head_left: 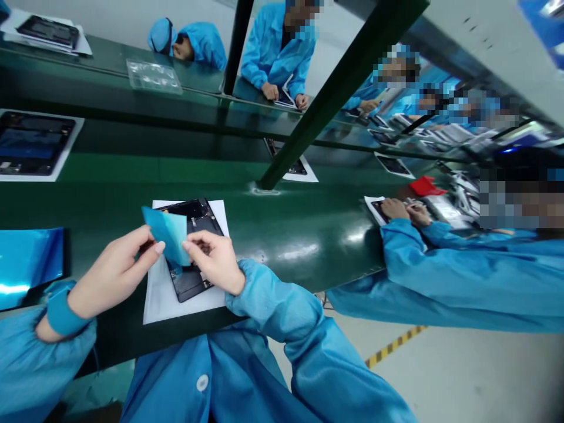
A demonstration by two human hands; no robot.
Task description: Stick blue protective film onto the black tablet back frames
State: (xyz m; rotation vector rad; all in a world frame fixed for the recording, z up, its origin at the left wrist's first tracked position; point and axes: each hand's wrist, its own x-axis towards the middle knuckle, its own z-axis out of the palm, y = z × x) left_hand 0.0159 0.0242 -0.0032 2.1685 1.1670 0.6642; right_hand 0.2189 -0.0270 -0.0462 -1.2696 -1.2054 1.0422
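Observation:
Between my two hands is a small piece of blue film (170, 232), raised above an opened tablet. My left hand (117, 264) pinches the film's left side with thumb and forefinger; a blue band circles that wrist. At the film's right edge, my right hand (214, 258) grips it between thumb and fingers. Beneath them lies the black tablet (191, 288) with its inner parts exposed, partly hidden by the film and my hands. It rests at a slant on a white sheet (161, 299) on the green bench.
A shiny blue film sheet (30, 258) lies at the left. Another opened tablet (35, 144) sits on white backing behind it. A green post (317, 106) rises from the bench (282, 217). At the right, a co-worker's hands (394, 208) work close by. A clear plastic tray (154, 76) lies farther back.

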